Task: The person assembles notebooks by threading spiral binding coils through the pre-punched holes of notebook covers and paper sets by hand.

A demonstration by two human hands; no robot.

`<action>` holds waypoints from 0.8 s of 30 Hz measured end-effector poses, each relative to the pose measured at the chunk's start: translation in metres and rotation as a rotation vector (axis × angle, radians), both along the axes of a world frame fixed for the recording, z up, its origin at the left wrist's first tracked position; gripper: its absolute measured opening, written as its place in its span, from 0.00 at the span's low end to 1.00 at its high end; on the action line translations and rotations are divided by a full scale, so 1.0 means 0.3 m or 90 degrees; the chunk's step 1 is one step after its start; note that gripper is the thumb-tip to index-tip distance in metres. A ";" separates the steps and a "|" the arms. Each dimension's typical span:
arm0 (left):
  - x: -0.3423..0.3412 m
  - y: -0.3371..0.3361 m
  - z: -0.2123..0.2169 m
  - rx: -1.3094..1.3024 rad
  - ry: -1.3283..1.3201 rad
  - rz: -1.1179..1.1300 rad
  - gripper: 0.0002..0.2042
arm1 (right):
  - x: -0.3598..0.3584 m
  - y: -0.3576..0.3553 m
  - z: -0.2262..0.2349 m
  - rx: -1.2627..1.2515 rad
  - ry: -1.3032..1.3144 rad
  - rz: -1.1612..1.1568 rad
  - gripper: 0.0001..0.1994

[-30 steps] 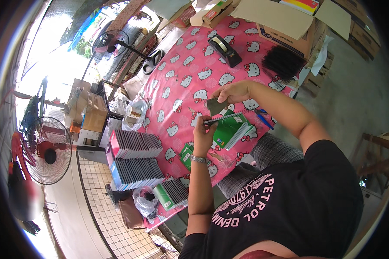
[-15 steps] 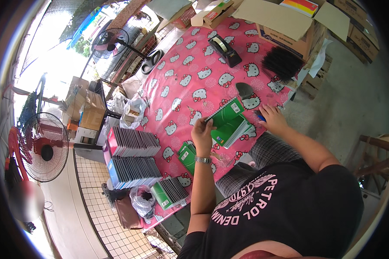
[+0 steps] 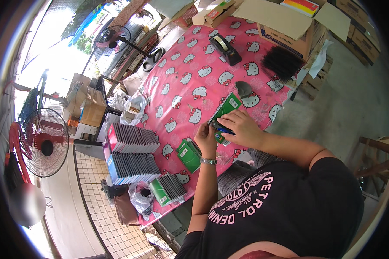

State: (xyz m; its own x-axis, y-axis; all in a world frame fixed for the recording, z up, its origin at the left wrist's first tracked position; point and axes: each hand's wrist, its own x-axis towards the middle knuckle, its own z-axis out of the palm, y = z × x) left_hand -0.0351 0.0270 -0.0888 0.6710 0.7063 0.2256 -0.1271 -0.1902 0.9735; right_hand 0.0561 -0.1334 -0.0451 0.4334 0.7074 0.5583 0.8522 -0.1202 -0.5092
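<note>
Green spiral notebook, held at its wire end; blue-handled hand tool brought up to it

Clock positions are read from the held notebook.

Item: green-covered, wire-bound notebook [image 3: 225,109], raised above the near side of the table. Left hand [image 3: 206,137]: thumb and fingers pinching its lower wire end. Right hand [image 3: 246,130]: fingers curled over a small blue-handled hand tool [image 3: 225,129], its working end hidden.

Changes: half a second ago the right hand lay spread over the tool at the table edge; both are now at the notebook's wire. The dark grey rounded flat piece [image 3: 243,89], in the right hand one second ago, lies between one and two o'clock, as half a second ago.

Surface: pink table cover [image 3: 183,93] with white cartoon cat heads. Twelve o'clock, black tape dispenser [image 3: 231,56]; two, black bristly heap [image 3: 283,61]; seven, loose green notebooks [image 3: 188,156] and a green-covered notebook row [image 3: 168,190]; eight, pink-covered notebook row [image 3: 134,140] and blue-covered notebook row [image 3: 133,168].

Room: one o'clock, open brown cardboard carton [image 3: 285,39]; three, grey concrete floor [image 3: 328,101]; between seven and eight, cream tiled floor [image 3: 90,183]; between eight and nine, red-and-black caged fan [image 3: 46,147]; ten, second caged fan [image 3: 112,44].
</note>
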 end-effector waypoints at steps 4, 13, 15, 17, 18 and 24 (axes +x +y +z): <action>-0.010 -0.022 0.001 0.060 0.015 0.047 0.07 | -0.006 0.001 0.000 -0.052 0.381 0.113 0.24; -0.222 0.147 0.257 0.396 0.129 0.191 0.09 | 0.217 -0.148 -0.183 0.051 0.255 -0.088 0.21; -0.280 0.237 0.293 0.443 0.254 0.167 0.08 | 0.300 -0.233 -0.289 -0.173 0.265 -0.180 0.19; -0.298 0.329 0.266 0.362 0.467 0.137 0.09 | 0.344 -0.260 -0.368 -0.201 0.212 -0.161 0.19; -0.300 0.367 0.230 0.317 0.571 0.121 0.09 | 0.368 -0.260 -0.404 -0.214 0.186 -0.152 0.18; -0.094 0.254 0.089 0.497 0.322 0.115 0.12 | 0.695 -0.200 -0.430 -0.329 -0.042 -0.459 0.12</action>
State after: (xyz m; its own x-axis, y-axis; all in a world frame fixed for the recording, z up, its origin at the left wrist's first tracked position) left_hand -0.0635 0.1033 -0.0620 0.7132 0.5817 0.3910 0.3700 -0.7863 0.4948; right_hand 0.2645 -0.1933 -0.1740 0.8491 0.4453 0.2843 0.5060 -0.8402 -0.1950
